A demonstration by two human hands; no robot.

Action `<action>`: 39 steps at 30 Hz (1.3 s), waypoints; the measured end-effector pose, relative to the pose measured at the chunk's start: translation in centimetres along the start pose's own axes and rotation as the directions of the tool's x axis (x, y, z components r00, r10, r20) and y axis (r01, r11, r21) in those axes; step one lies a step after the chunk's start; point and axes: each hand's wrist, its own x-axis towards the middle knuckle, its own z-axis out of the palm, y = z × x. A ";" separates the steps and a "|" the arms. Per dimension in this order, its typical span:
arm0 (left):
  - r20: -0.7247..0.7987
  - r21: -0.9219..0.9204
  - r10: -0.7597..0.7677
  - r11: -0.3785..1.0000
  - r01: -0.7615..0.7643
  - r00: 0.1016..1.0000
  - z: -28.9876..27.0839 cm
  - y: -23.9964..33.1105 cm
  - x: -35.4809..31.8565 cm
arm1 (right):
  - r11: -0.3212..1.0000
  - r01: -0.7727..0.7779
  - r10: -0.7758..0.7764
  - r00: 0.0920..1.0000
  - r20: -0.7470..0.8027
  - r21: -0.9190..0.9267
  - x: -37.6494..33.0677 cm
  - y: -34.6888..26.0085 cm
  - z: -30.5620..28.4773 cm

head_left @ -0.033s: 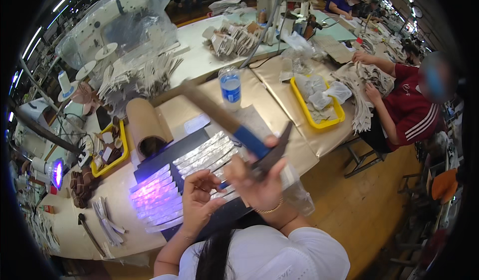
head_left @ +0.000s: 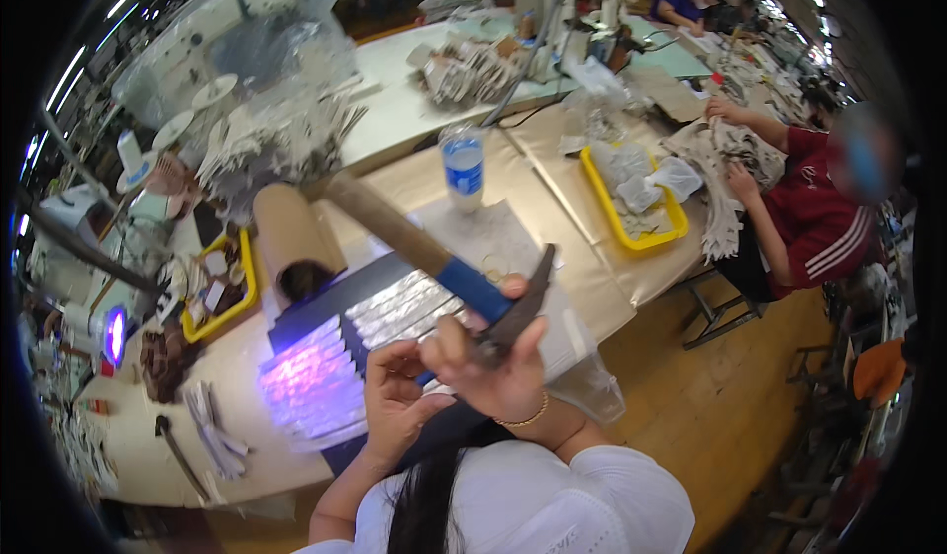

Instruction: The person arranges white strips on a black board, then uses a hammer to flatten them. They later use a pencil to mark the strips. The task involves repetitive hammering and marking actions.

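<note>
My right hand [head_left: 498,381] is closed round a hammer [head_left: 472,286] close to its dark metal head. The wooden handle, banded in blue, slants up and to the left, above the table. Beside it my left hand [head_left: 395,411] has its fingers curled in a pinch. A small bit of blue shows between the two hands, but I cannot make out what it is. Beneath and beyond them, rows of shiny silver strips [head_left: 395,307] lie on a dark board [head_left: 306,329]. Purple light falls on the left rows.
A cardboard tube [head_left: 286,228] and a water bottle [head_left: 464,174] stand behind the board. Yellow trays [head_left: 252,278] sit left and right. A second hammer [head_left: 178,455] and pale strips [head_left: 209,436] lie at left, near a purple lamp [head_left: 115,337]. A co-worker [head_left: 809,189] handles fabric at right.
The hammer in my right hand has moved a little left, its handle end dipping slightly. My left hand stays in nearly the same place. The view has shifted slightly.
</note>
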 end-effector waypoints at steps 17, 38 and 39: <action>-0.114 -0.087 0.284 0.952 -0.295 0.952 -4.4 0.8 -1.9 | 0.957 -0.107 0.083 0.992 -0.097 -0.269 -1.6 5.7 0.6; -0.565 0.051 -0.216 0.954 0.295 0.796 -22.5 0.9 2.8 | 0.198 -0.003 -0.279 0.959 -0.059 -0.980 1.9 -10.0 -6.7; -0.559 0.153 -0.172 0.940 0.305 0.811 -21.9 1.0 3.1 | 0.275 -0.126 -0.236 0.952 -0.194 -0.953 1.8 -10.3 -6.6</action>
